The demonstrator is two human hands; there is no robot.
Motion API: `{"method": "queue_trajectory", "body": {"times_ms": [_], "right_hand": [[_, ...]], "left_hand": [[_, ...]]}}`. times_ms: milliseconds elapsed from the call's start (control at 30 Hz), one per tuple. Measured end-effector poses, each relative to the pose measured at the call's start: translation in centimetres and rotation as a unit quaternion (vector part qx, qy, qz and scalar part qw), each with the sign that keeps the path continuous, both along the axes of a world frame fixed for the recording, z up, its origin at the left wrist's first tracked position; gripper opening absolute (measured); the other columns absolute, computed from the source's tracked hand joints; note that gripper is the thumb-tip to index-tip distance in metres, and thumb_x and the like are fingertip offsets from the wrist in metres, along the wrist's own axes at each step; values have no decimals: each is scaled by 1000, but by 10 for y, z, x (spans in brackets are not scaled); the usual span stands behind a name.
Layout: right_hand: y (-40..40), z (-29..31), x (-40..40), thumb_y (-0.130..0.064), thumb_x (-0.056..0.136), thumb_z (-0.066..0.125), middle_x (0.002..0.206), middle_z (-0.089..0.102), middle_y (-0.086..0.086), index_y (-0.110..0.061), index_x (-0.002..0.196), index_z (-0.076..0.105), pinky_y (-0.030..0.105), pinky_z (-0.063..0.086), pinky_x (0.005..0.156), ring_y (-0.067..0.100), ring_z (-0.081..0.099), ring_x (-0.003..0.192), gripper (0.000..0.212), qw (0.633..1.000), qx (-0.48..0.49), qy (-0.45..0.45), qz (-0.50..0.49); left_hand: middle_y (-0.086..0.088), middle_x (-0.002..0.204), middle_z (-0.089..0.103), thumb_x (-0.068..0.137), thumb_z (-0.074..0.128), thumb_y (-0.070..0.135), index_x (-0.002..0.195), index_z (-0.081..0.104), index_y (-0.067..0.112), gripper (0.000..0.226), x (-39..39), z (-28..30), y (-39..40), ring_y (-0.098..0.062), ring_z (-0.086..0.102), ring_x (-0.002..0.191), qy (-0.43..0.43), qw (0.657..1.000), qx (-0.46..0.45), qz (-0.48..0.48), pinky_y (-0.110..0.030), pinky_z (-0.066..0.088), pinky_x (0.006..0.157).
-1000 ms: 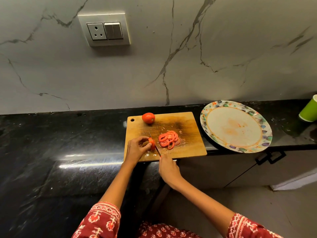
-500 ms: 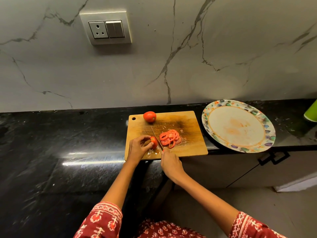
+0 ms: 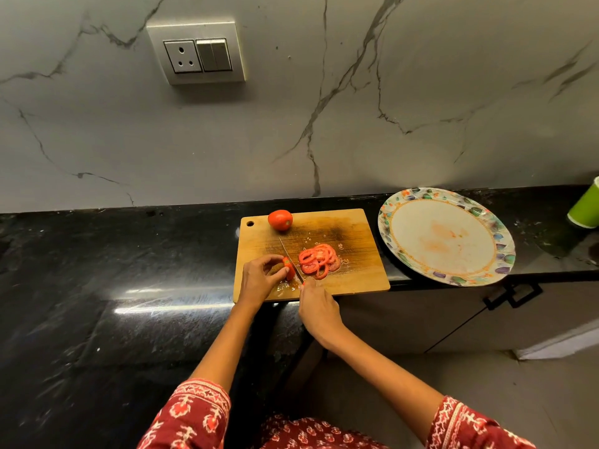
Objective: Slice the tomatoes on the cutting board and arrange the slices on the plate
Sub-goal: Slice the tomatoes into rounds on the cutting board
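A wooden cutting board [image 3: 356,231] lies on the black counter. On its near left, my left hand [image 3: 259,280] pinches the small remaining end of a tomato [image 3: 288,268]. My right hand [image 3: 316,307] grips a knife [image 3: 290,259] whose blade lies against the right side of that piece. A heap of red tomato slices [image 3: 319,260] sits just right of the blade. A whole tomato [image 3: 280,219] rests at the board's far left edge. The patterned plate [image 3: 492,228] lies to the right of the board, with no slices on it.
A green cup [image 3: 585,209] stands at the far right of the counter. The board and plate overhang the counter's front edge above a cabinet with a black handle [image 3: 512,296]. A wall socket [image 3: 196,55] sits on the marble wall behind.
The knife blade has shifted slightly along the tomato end held by my left hand, which stays in place. The view has tilted a little.
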State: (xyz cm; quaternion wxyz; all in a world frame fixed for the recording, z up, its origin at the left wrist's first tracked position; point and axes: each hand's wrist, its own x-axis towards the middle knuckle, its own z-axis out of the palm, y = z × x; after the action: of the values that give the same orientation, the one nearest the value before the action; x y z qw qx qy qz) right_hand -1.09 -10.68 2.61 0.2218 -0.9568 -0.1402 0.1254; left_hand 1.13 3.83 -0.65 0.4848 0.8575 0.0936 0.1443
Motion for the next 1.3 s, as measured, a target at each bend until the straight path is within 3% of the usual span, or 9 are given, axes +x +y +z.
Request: {"method": "queue_trajectory", "body": {"times_ms": [433,700,1033,1300], "right_hand": [[8,7,15,-11,100,35,119,58,19,1,120,45,36,43,81,33,55,112,26,1000,3,25,-3],[9,-3,9,-11,100,31,118,57,17,1,120,46,33,39,76,32,54,111,27,999,20,36,-5],[1,-18,2,-11,102,28,122,55,14,-4,125,40,36,45,83,30,56,112,28,999,-24,-13,17],[12,-19,13,-7,100,30,120,56,16,0,124,43,35,45,84,30,55,112,28,1000,-22,4,8]], "left_hand": [[-6,94,69,74,74,6,97,70,4,24,2,1,-5,-10,63,86,-15,999,31,-18,-1,44,76],[-3,91,69,75,73,6,94,70,7,19,-3,-5,1,-11,65,86,-24,1000,11,-5,-9,49,78],[1,89,69,74,74,9,94,70,9,20,1,-5,1,-10,65,85,-20,999,25,-12,-18,52,81],[1,89,68,75,73,9,94,70,8,19,2,-5,2,-10,64,85,-26,999,34,-20,-13,50,78]]}}
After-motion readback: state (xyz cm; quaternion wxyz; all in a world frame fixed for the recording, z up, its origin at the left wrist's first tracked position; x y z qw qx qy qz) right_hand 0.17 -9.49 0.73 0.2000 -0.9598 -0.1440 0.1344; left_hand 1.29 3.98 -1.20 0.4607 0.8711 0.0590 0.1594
